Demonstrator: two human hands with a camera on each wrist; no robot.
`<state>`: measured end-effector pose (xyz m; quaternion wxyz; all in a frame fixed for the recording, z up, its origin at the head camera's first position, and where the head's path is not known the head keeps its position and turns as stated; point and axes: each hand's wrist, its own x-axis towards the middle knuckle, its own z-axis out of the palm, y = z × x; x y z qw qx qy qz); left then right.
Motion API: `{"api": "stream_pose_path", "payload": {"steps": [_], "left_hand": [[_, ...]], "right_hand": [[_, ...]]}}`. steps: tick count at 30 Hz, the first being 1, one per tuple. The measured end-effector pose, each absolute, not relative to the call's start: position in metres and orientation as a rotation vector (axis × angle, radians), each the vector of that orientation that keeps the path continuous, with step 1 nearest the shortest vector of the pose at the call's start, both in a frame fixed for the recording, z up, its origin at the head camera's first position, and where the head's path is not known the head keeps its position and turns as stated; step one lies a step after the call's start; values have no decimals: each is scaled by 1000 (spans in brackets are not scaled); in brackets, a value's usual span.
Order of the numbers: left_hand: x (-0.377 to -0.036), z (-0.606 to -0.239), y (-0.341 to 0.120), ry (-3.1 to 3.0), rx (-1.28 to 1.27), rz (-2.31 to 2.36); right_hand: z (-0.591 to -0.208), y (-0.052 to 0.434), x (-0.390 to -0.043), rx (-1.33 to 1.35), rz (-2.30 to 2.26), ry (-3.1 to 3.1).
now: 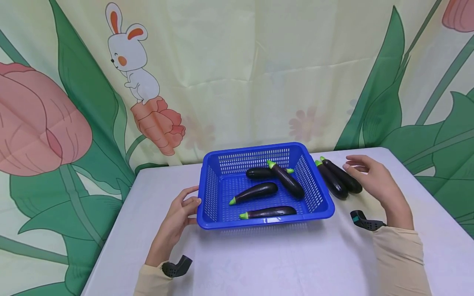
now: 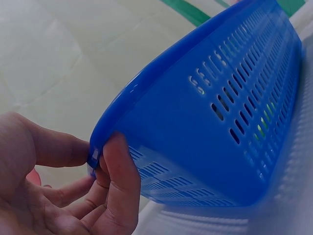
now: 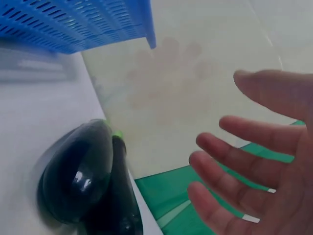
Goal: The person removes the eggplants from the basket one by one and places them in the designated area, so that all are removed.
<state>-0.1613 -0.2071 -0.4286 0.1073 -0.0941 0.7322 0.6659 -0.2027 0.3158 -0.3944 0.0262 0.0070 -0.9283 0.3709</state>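
My left hand (image 1: pixel 178 217) grips the left rim of a blue plastic basket (image 1: pixel 314 215). In the left wrist view, its thumb and fingers (image 2: pixel 122 186) pinch the lip from both sides. Several dark purple eggplants (image 1: pixel 259 192) with green stem ends lie inside the basket. Two more eggplants (image 1: pixel 346 174) lie side by side on the table, just right of the basket. Beside them, my right hand (image 1: pixel 377 183) hovers with nothing in it. The right wrist view shows its fingers (image 3: pixel 244 169) spread and apart from the eggplants (image 3: pixel 80 174).
A white-covered table (image 1: pixel 237 263) carries everything. Behind it hangs a cloth backdrop (image 1: pixel 222 61) printed with flowers, leaves and a rabbit. A black wrist camera (image 1: pixel 177 266) is worn on the left wrist, another wrist camera (image 1: pixel 364 222) on the right.
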Motion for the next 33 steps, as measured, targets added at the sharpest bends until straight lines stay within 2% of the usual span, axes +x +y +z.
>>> {"api": "stream_pose_path", "payload": {"steps": [16,33], "left_hand": [[-162,-429,-207,2159,-271,1966],[-161,-428,-207,2145,-264,1974]], "right_hand": [[-372,296,-194,216,1313,-2834],[-368,261,-206,433,1826,-2743]]}}
